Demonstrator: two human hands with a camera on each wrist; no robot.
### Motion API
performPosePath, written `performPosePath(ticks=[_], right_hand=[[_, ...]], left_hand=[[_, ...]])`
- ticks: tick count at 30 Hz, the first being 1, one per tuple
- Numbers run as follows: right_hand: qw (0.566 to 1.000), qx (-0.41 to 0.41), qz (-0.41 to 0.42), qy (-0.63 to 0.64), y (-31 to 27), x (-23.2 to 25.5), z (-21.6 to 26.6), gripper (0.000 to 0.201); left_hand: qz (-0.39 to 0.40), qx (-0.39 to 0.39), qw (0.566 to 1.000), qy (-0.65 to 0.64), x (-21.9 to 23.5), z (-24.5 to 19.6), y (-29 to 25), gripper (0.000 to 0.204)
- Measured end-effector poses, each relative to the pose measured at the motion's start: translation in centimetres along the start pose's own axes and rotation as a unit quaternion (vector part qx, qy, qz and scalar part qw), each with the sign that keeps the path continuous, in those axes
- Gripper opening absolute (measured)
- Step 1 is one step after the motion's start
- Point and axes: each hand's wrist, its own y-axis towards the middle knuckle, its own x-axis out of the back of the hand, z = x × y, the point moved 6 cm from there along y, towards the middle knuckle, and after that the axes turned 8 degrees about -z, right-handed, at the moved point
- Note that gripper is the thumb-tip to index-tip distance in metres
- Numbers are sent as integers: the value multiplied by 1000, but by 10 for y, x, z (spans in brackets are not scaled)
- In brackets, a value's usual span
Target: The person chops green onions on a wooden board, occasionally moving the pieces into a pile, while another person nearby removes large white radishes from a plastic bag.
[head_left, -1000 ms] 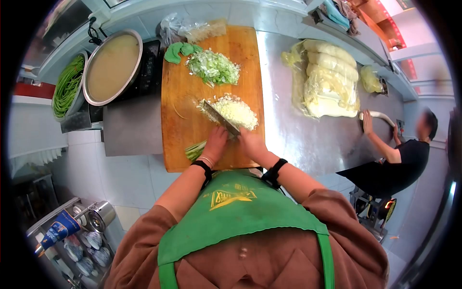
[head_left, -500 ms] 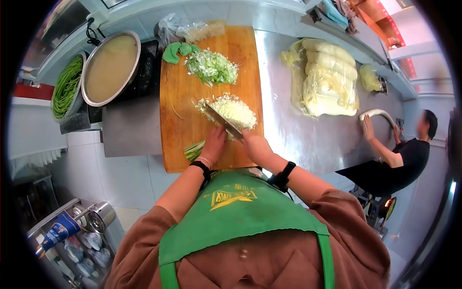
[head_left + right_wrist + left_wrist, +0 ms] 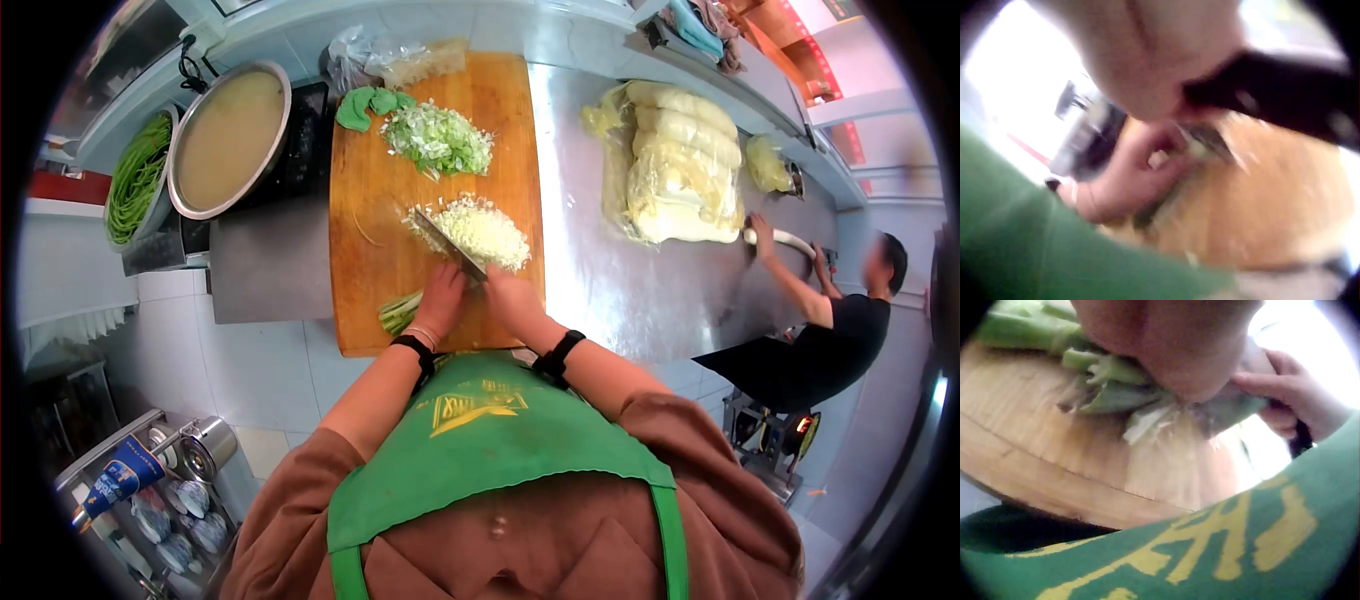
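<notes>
My right hand (image 3: 515,303) grips a kitchen knife (image 3: 447,242), its dark handle (image 3: 1272,94) showing in the right wrist view. The blade slants up and left beside a pile of finely chopped white scallion (image 3: 482,232). Close to the blade's near end, my left hand (image 3: 440,302) holds a bunch of scallion stalks (image 3: 399,314) with curled fingers. In the left wrist view, green scallion stalks (image 3: 1029,331) lie on the wooden cutting board (image 3: 1029,419), partly hidden under that hand. Farther up the board sits a looser pile of chopped green scallion (image 3: 442,140).
Green leaf pieces (image 3: 357,110) and a plastic bag (image 3: 352,58) lie at the board's far left. A large pan of cloudy liquid (image 3: 232,140) stands left, beside a bowl of green stalks (image 3: 140,185). Plastic-covered dough (image 3: 685,165) rests right; beyond, another person (image 3: 850,320) handles a dough strip.
The knife and right hand have shifted slightly left, closer to the left hand. At the right, the other person's hands have moved along the dough strip, which looks straighter than half a second ago.
</notes>
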Motion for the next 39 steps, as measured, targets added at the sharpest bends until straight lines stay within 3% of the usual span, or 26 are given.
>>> performPosePath(ticks=[4, 10, 13, 17, 22, 26, 32, 35, 39], right_hand=[[993, 66, -84, 47, 5, 13, 7, 10], [998, 54, -30, 10, -12, 23, 8, 10], [999, 44, -13, -2, -8, 4, 7, 10], [995, 77, -52, 20, 6, 12, 8, 11], [998, 51, -29, -21, -9, 10, 8, 8], [999, 33, -25, -26, 0, 9, 14, 8], [999, 35, -12, -11, -10, 7, 7, 7], [999, 37, -34, 1, 8, -9, 3, 17], [997, 30, -36, 55, 15, 20, 10, 14]], left_hand=[[-6, 8, 1000, -25, 20, -8, 3, 34], [4, 8, 1000, -7, 14, -3, -1, 39], [12, 10, 1000, -11, 11, -1, -1, 35], [5, -1, 1000, -13, 12, -2, 2, 34], [-17, 9, 1000, -17, 10, -1, -4, 34], [22, 30, 999, -14, 8, 2, -6, 36], [-18, 12, 999, -28, 8, 0, -8, 32], [-11, 28, 999, -29, 7, 8, -3, 32], [-19, 21, 999, -35, 6, -2, -2, 30]])
